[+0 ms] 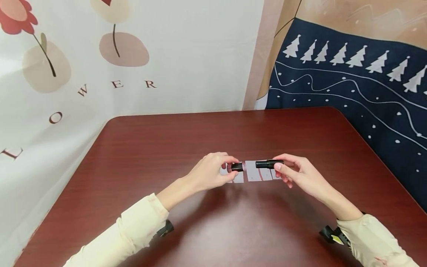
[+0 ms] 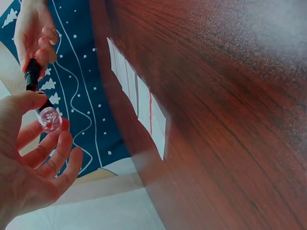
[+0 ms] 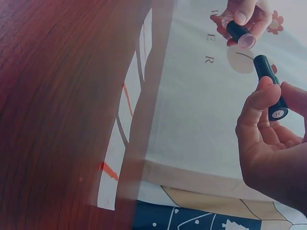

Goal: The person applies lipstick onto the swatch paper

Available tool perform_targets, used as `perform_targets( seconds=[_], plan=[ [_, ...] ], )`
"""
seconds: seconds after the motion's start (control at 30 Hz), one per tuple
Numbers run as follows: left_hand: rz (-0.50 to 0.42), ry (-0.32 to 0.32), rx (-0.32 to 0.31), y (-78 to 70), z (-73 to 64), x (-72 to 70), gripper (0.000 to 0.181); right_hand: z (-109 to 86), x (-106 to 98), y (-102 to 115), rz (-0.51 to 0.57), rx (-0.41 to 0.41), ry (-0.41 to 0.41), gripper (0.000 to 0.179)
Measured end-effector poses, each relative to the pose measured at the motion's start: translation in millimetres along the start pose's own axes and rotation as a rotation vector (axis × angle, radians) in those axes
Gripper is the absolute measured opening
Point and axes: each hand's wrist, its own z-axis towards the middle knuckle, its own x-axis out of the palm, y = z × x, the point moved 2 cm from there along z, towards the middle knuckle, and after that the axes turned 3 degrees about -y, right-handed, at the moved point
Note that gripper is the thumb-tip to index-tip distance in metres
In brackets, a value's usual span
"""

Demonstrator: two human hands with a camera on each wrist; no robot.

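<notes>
Fingers (image 1: pixel 230 159) and thumb of the left hand (image 1: pixel 211 170) pinch a short pink-and-black tube (image 1: pixel 237 167), the other fingers loosely bent below, while the right hand (image 1: pixel 305 174) grips a plain black tube (image 1: pixel 264 164) near its far end, which carries a round white sticker (image 3: pixel 278 114). Both tubes are in the air above white paper pieces (image 1: pixel 252 174) with red streaks (image 2: pixel 151 112), laid in a row on the brown table (image 1: pixel 200 137). The tubes' near ends face each other, close but apart. A light, even pinch on the black middle, clear of the pink ends, seems best for the left; the right does well to leave the facing end free. Lining both tubes up and steadying the wrists should help, with enough height that nothing brushes the paper.
</notes>
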Motion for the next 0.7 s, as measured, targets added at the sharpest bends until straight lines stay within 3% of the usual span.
perform_targets(
  seconds=[0.2,0.5,0.7],
  plan=[
    [-0.051,0.020,-0.016,-4.0,-7.3,3.7,0.023,-5.4,1.2,-4.4,-0.004,0.004,-0.005,0.026],
    [-0.197,-0.061,-0.025,-5.8,-2.6,-1.0,0.023,-1.6,-0.1,0.9,-0.014,-0.023,-0.017,0.029],
    [-0.284,-0.055,-0.108,-4.0,-1.5,-0.8,0.022,-2.3,-1.0,0.7,-0.012,-0.020,-0.012,0.029]
  ],
)
